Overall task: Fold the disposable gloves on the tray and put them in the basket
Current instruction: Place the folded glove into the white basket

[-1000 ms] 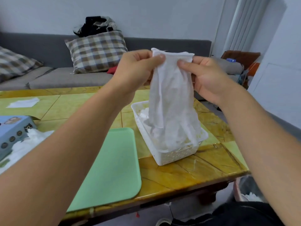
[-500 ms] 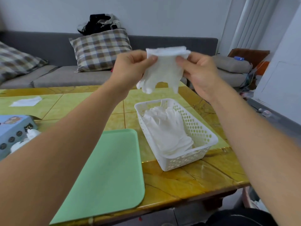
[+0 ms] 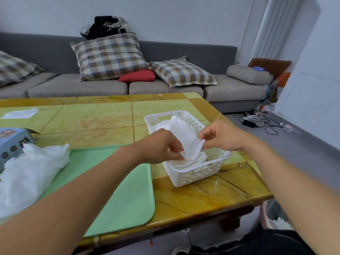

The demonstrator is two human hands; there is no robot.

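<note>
A home living room: grey sofa, plaid cushions, tiled coffee table.

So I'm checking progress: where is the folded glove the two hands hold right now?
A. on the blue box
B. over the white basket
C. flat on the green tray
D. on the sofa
B: the left hand and right hand pinch the folded glove just over the white basket, not the green tray.

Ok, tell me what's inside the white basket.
The white basket holds a pile of white gloves. Both hands, left hand and right hand, pinch a folded glove over it. The basket floor is covered, so the count is unclear.
</note>
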